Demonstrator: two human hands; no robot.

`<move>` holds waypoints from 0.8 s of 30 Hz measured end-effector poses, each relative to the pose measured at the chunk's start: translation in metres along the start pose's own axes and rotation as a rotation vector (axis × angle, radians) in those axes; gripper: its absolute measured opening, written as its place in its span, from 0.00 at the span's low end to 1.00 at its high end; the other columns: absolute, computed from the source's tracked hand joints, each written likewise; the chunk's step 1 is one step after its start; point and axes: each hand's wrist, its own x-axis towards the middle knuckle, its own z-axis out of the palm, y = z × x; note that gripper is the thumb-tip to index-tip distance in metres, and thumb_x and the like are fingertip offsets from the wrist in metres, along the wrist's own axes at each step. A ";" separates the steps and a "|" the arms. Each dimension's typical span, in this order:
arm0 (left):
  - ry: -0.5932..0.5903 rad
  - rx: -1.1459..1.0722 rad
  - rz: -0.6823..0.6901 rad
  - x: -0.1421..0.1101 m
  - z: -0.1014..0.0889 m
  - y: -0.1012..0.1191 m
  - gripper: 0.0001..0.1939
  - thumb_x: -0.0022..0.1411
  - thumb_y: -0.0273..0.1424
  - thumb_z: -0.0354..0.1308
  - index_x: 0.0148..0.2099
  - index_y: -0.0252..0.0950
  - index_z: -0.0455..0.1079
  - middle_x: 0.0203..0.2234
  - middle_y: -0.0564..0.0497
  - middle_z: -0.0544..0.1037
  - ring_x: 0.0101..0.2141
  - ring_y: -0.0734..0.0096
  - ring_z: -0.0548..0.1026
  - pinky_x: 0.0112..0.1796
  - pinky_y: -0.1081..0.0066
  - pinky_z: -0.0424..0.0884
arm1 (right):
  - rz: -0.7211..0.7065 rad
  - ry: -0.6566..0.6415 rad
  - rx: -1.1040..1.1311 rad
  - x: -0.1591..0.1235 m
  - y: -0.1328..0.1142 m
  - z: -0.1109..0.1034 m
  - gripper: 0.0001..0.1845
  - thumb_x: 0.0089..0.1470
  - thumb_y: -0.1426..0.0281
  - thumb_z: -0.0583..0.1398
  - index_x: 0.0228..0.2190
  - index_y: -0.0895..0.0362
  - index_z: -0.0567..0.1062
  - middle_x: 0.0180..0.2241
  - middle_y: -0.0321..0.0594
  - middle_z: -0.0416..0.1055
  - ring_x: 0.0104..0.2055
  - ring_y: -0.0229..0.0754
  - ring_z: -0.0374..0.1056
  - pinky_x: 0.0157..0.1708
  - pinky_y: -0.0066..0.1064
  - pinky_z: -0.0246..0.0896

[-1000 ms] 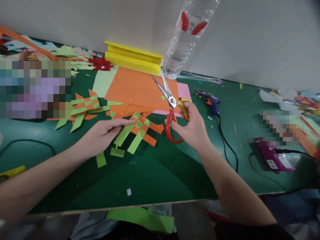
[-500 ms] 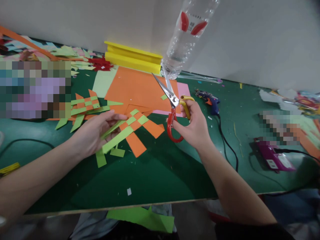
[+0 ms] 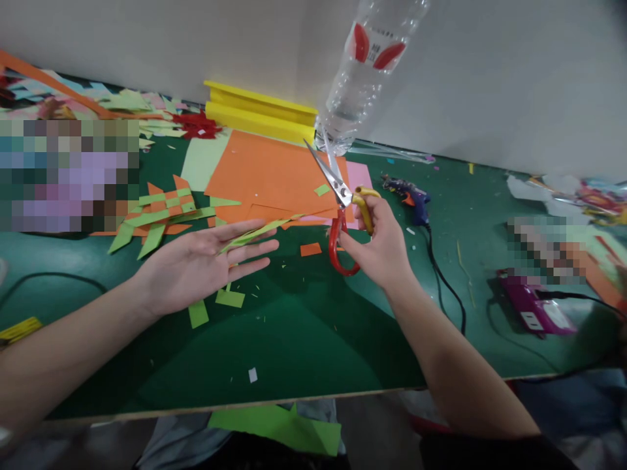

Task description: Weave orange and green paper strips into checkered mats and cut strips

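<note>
My left hand is turned palm up with its fingers stretched out. It holds a green and orange woven paper piece, seen nearly edge-on, between thumb side and fingers. My right hand grips scissors with one red and one yellow handle, the blades parted and pointing up and left. A second woven paper piece in the same colours lies left of my left hand. Under and behind the hands are orange paper sheets. Small offcuts, one an orange scrap, lie between the hands.
Behind the sheets are a folded yellow paper and a clear plastic bottle. A blue glue gun with a black cord lies to the right, and a purple box-shaped device farther right. Paper scraps pile up at the back left.
My left hand has turned palm up and its fingers have spread; the woven piece tipped from face-on to edge-on. An orange scrap now shows on the table. The scissors have barely moved.
</note>
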 end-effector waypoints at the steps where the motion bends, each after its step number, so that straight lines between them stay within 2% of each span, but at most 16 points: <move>1: -0.001 0.026 0.011 -0.001 0.002 0.000 0.22 0.52 0.25 0.59 0.51 0.35 0.77 0.57 0.45 0.73 0.61 0.45 0.64 0.54 0.55 0.71 | 0.008 -0.002 -0.001 0.000 0.002 0.000 0.22 0.46 0.63 0.64 0.43 0.52 0.65 0.46 0.46 0.67 0.36 0.44 0.65 0.38 0.42 0.66; 4: 0.021 0.101 0.056 -0.004 0.006 -0.002 0.27 0.48 0.23 0.64 0.53 0.38 0.76 0.59 0.46 0.70 0.62 0.43 0.63 0.54 0.52 0.70 | 0.041 0.001 0.016 0.000 0.008 0.000 0.24 0.48 0.60 0.64 0.45 0.52 0.65 0.48 0.47 0.67 0.38 0.45 0.66 0.37 0.42 0.68; 6: 0.105 0.135 0.097 -0.004 0.006 -0.005 0.27 0.48 0.22 0.66 0.52 0.39 0.76 0.57 0.47 0.74 0.57 0.48 0.69 0.53 0.57 0.72 | 0.062 0.022 0.033 0.000 0.013 0.001 0.25 0.50 0.58 0.63 0.47 0.51 0.65 0.46 0.46 0.67 0.39 0.47 0.67 0.38 0.43 0.69; 9: 0.237 0.155 0.144 0.000 0.003 -0.010 0.23 0.47 0.24 0.71 0.48 0.39 0.78 0.47 0.47 0.80 0.47 0.59 0.78 0.51 0.63 0.74 | 0.069 0.063 0.060 -0.001 0.019 0.002 0.27 0.53 0.56 0.61 0.51 0.51 0.63 0.41 0.44 0.67 0.40 0.48 0.68 0.39 0.45 0.70; 14: 0.422 0.172 0.248 0.003 -0.004 -0.018 0.16 0.40 0.27 0.76 0.35 0.37 0.80 0.35 0.51 0.83 0.36 0.70 0.80 0.39 0.75 0.77 | 0.040 0.069 0.038 -0.002 0.020 0.002 0.24 0.56 0.57 0.58 0.52 0.51 0.61 0.38 0.42 0.64 0.38 0.47 0.67 0.37 0.46 0.70; 20: 0.592 0.181 0.290 0.005 -0.004 -0.019 0.10 0.40 0.28 0.76 0.24 0.37 0.77 0.18 0.57 0.77 0.22 0.80 0.74 0.30 0.78 0.75 | -0.067 0.060 -0.031 -0.005 0.010 0.001 0.26 0.56 0.60 0.59 0.53 0.52 0.60 0.46 0.48 0.65 0.39 0.47 0.66 0.36 0.46 0.69; 22: 0.632 0.182 0.304 0.007 -0.003 -0.018 0.10 0.39 0.27 0.76 0.22 0.38 0.76 0.16 0.57 0.76 0.21 0.80 0.73 0.28 0.79 0.73 | -0.101 0.068 -0.047 -0.005 0.008 0.001 0.26 0.55 0.60 0.59 0.53 0.51 0.60 0.50 0.49 0.63 0.39 0.47 0.66 0.36 0.47 0.69; 24: 0.639 0.176 0.317 0.008 -0.001 -0.017 0.10 0.39 0.27 0.75 0.21 0.38 0.75 0.19 0.56 0.78 0.24 0.79 0.75 0.29 0.79 0.74 | -0.127 0.069 -0.055 -0.006 0.008 0.000 0.27 0.54 0.60 0.60 0.53 0.51 0.60 0.53 0.50 0.62 0.40 0.48 0.66 0.37 0.48 0.68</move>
